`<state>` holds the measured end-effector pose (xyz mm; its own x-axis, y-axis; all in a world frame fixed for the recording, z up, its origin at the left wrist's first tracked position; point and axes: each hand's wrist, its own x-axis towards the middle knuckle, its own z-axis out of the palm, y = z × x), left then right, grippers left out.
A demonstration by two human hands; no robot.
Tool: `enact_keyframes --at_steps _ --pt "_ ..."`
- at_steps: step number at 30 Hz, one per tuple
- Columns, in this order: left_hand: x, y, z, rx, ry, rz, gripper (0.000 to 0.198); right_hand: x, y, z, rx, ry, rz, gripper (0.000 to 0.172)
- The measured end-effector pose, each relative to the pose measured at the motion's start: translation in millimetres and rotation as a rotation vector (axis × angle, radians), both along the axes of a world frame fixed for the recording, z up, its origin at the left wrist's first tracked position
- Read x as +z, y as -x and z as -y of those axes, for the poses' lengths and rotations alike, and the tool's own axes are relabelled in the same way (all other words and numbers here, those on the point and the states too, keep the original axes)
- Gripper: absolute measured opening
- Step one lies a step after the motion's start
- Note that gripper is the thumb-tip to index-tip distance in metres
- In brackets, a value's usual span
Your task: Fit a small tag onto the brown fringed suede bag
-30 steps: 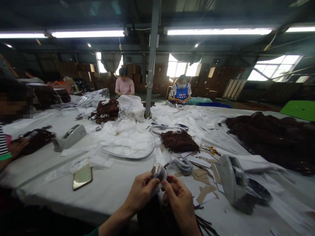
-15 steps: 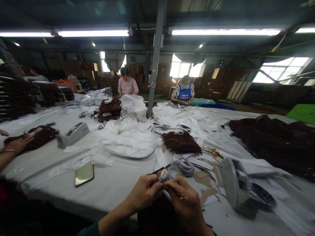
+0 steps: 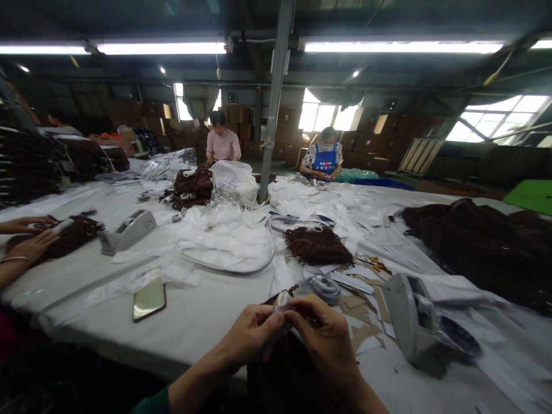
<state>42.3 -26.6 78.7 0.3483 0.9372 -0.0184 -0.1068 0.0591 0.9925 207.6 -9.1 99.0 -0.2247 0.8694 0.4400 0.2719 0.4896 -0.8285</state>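
At the table's front edge, my left hand (image 3: 259,329) and my right hand (image 3: 321,336) meet with their fingertips pinched together. Between them is a piece of white wrapping (image 3: 282,300) around the top of a dark brown item (image 3: 276,376), which hangs below my hands. My fingers partly hide the wrapping, and the brown item's lower part is lost in shadow. Just beyond my right hand lies a coiled grey strap (image 3: 325,289). Behind it rests a brown fringed piece (image 3: 318,246) with a white-wrapped part on top.
A grey tape dispenser (image 3: 411,322) stands at right, near paper and cardboard scraps (image 3: 360,313). Left are a phone (image 3: 149,298) and a second dispenser (image 3: 128,231). A co-worker's hand (image 3: 32,248) rests on brown fringe. A metal post (image 3: 273,109) rises mid-table; two people work beyond.
My right hand's fingers have curled in more over the white wrapping, still against my left hand. At far left, the co-worker's other hand has come onto the brown piece.
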Motion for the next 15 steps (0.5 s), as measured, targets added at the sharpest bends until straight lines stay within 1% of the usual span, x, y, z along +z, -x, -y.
enact_keyframes --at_steps 2,3,6,8,10,12,15 --pt "-2.5 -0.3 -1.2 0.072 0.051 0.055 0.052 -2.8 1.7 -2.1 -0.030 -0.032 0.007 0.010" --pt "-3.3 -0.4 -1.9 0.091 0.071 0.088 0.052 -4.6 1.9 -3.2 -0.021 -0.069 0.025 0.013" --pt "-3.0 0.4 -3.4 0.107 0.097 0.153 0.048 -8.1 1.3 -4.5 0.076 -0.240 0.131 0.027" --pt "-1.5 1.1 -3.7 0.107 0.108 0.172 0.046 -8.4 1.0 -3.1 0.112 -0.354 0.198 0.031" --pt "0.1 1.6 -3.6 0.106 0.123 0.193 0.045 -8.7 0.5 -0.7 0.087 -0.416 0.228 0.027" --pt "1.5 2.0 -3.5 0.134 0.128 0.209 0.045 -10.9 -0.8 1.4 0.055 -0.439 0.246 0.020" --pt "3.0 2.9 -4.1 0.182 0.111 0.186 0.047 -19.3 -5.3 2.7 0.044 -0.489 0.273 0.015"
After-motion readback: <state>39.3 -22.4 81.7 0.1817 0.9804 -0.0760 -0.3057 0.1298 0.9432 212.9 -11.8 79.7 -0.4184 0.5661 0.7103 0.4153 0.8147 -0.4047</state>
